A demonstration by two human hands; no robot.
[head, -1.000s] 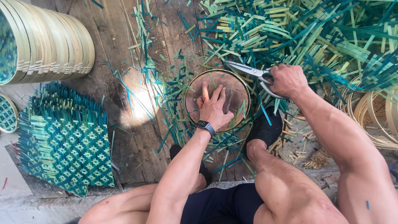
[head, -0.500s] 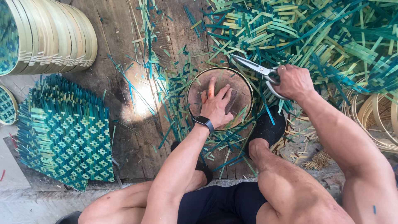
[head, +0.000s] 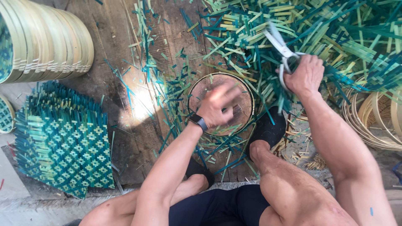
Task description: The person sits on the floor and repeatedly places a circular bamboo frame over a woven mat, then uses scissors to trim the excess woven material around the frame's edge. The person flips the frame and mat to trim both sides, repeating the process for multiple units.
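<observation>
My left hand [head: 218, 106], with a dark watch on its wrist, lies blurred over a round wooden block [head: 245, 106] ringed by a bamboo hoop on the floor. Its fingers are spread and hold nothing that I can see. My right hand [head: 305, 75] grips the handles of metal scissors [head: 278, 44], blades pointing up and left over a heap of green and teal bamboo strips [head: 335, 33]. I sit with knees bent, black-socked feet on either side of the block.
A stack of woven green-and-teal bamboo mats [head: 63, 142] lies at the left. Stacked round bamboo trays [head: 46, 39] stand at the top left. Coiled bamboo hoops [head: 377, 121] sit at the right. Cut strips litter the wooden planks [head: 109, 50].
My right hand has lifted the scissors up and away from the block, blades now pointing up. My left hand has shifted across the block and is blurred with motion.
</observation>
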